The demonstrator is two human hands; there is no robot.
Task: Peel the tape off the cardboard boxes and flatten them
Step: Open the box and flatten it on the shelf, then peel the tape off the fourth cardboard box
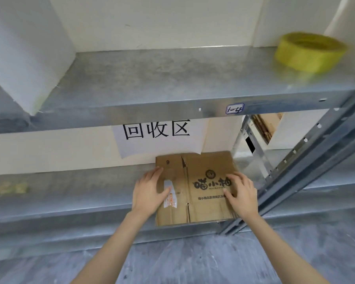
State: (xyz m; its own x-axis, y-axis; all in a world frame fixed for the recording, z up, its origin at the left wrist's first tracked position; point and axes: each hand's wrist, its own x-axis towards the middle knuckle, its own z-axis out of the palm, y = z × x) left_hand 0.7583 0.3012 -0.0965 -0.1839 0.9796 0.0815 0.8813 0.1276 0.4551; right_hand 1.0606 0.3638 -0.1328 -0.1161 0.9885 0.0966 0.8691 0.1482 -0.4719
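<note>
A flattened brown cardboard box (201, 171) with black printed characters lies on the lower metal shelf (70, 193), its front edge overhanging the shelf lip. A torn white and orange label (170, 198) sticks to its left part. My left hand (149, 193) rests flat on the box's left side, fingers spread, thumb by the label. My right hand (241, 193) presses flat on the right side, fingers over the print. Neither hand grips anything.
A paper sign (156, 136) hangs on the wall behind the box. On the upper shelf (172, 78) stand a yellow roll (307, 51) at the right and a white block (23, 48) at the left. A slanted metal upright (307, 160) runs close beside my right hand.
</note>
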